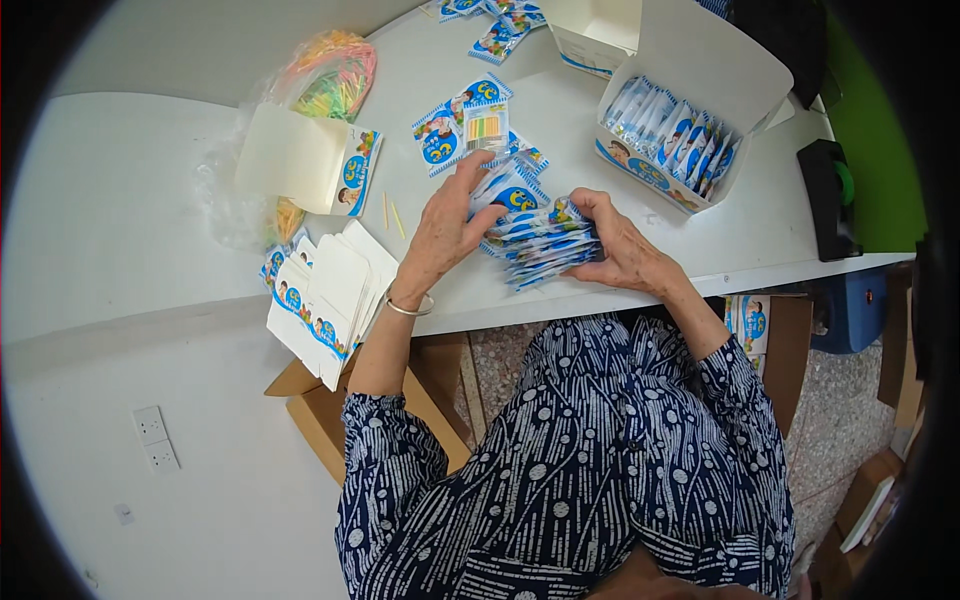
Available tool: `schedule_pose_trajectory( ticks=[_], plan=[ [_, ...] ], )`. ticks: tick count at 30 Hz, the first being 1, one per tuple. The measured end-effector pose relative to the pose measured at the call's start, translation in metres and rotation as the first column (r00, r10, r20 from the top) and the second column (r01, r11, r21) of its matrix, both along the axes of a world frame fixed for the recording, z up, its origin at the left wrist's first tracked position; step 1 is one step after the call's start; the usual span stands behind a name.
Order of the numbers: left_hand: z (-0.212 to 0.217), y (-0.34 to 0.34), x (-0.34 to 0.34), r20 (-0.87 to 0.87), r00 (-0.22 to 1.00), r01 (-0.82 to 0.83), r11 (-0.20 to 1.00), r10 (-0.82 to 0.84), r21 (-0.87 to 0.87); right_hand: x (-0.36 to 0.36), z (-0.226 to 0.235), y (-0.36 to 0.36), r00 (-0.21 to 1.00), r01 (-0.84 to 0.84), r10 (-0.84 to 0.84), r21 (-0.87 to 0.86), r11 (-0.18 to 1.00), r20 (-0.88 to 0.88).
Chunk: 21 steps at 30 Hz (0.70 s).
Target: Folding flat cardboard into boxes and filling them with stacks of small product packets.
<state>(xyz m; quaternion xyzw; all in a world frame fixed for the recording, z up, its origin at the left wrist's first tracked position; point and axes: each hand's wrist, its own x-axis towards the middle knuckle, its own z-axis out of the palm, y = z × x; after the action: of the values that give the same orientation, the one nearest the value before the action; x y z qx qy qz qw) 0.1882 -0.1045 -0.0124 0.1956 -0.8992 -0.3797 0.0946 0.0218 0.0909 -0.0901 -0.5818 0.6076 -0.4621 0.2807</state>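
My right hand (628, 248) is closed round one end of a thick stack of small blue-and-white sachets (545, 245), near the front edge of the table. At the stack's left side my left hand (447, 220) has its thumb and forefinger curved round an upper sachet (508, 188); the other fingers are mostly hidden. Just beyond the stack, several loose sachets (443, 138) lie on the table, and one shows coloured sticks through a clear window. To the right stands an open white-and-blue box (640, 178) holding a row of upright sachets.
An open box (302, 165) and a clear bag of coloured sticks (335, 85) stand at the left. Flat cartons (335, 295) overhang the edge beside my left forearm. Another open box (590, 45) is at the back. A black tape dispenser (828, 205) sits at the right.
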Motion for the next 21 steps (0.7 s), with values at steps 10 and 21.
schedule_pose_trajectory(
  ticks=[10, 21],
  plan=[
    [-0.016, 0.0, 0.011, -0.029, 0.996, -0.07, 0.951, 0.083, 0.302, -0.002, 0.001, 0.001, 1.0, -0.021, 0.021, 0.011, 1.0, -0.021],
    [-0.036, 0.024, -0.004, -0.158, 0.987, 0.068, 0.962, -0.026, 0.266, 0.001, -0.003, -0.007, 0.996, 0.064, -0.072, -0.168, 0.984, -0.046]
  ],
)
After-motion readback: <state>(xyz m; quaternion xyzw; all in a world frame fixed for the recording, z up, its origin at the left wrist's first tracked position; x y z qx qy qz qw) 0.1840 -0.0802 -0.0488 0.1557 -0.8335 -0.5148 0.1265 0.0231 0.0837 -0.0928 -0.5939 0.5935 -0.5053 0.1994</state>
